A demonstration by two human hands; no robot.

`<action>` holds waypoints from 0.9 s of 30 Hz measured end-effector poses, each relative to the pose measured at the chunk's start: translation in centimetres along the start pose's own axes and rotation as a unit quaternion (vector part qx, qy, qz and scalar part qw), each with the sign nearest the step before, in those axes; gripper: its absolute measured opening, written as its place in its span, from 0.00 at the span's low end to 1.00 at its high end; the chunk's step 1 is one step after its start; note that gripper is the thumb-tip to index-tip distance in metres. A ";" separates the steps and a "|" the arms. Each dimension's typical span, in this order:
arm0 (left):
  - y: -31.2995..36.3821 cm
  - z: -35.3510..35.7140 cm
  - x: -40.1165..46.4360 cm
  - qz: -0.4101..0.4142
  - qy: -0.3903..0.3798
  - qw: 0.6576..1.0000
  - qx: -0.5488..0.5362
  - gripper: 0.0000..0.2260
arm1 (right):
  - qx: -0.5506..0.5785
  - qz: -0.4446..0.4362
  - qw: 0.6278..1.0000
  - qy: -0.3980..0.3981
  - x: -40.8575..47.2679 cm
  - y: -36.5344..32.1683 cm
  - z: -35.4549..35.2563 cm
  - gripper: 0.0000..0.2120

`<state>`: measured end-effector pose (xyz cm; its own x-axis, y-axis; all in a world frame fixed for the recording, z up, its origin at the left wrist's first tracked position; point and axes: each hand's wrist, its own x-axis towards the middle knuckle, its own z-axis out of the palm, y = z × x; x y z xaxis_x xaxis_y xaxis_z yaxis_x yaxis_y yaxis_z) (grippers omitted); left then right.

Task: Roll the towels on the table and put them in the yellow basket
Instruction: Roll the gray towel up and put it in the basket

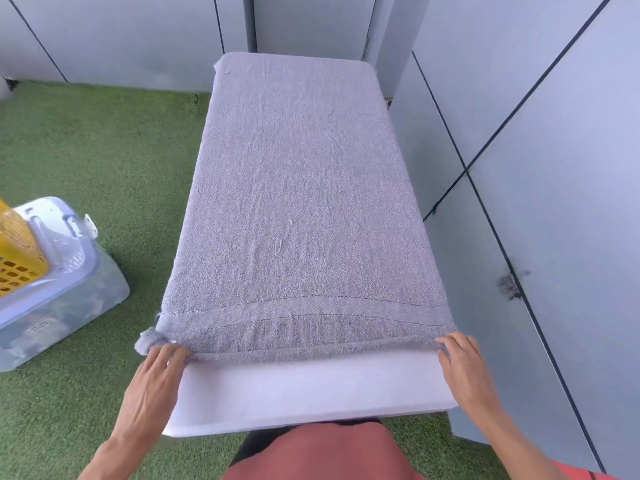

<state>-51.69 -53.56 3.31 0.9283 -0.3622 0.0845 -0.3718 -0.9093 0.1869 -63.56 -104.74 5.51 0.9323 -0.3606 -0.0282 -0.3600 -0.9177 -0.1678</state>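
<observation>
I see a large grey terry-cloth towel (298,188) spread flat over a white rectangular table (304,393), covering nearly all of it beyond my fingertips and leaving only a bare white strip on the near side of them. My left hand (152,379) sits at the towel's near left corner, its fingers (173,353) curled onto the hemmed edge and gripping it, with a small bunched tuft of cloth just outside the knuckles. My right hand (465,368) is at the near right corner, fingers pinching that same edge. Between the two hands the edge looks turned over into a narrow first fold. Well to the left of my left fingers, a yellow perforated plastic basket (15,251) rests on a translucent lidded storage box (59,289), standing on green artificial turf (90,150).
</observation>
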 end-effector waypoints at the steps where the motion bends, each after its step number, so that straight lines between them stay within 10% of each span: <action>1: -0.3 -0.2 0.0 0.001 -0.009 1.000 -0.006 0.10 | 0.001 0.001 1.000 -0.002 0.0 0.1 -0.2 0.07; 11: -3.2 -3.2 5.3 -0.127 -0.215 0.953 -0.170 0.09 | 0.105 0.060 0.967 -0.223 4.4 1.0 -3.7 0.14; 16: -1.7 -3.4 3.1 -0.082 -0.099 0.989 -0.071 0.09 | 0.187 0.118 0.968 -0.115 4.7 0.9 -2.8 0.14; 21: 0.4 -1.1 -1.1 -0.040 -0.025 0.999 -0.010 0.17 | -0.016 0.016 0.999 0.042 1.8 -0.3 -0.5 0.04; 27: -0.3 -0.9 -0.3 -0.069 -0.035 0.996 -0.041 0.24 | -0.042 -0.041 0.998 0.023 1.3 -0.5 0.7 0.16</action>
<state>-51.85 -52.98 4.14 0.9681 -0.2502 -0.0152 -0.2368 -0.9329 0.2715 -62.13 -104.60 4.86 0.9568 -0.2894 0.0279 -0.2861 -0.9544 -0.0853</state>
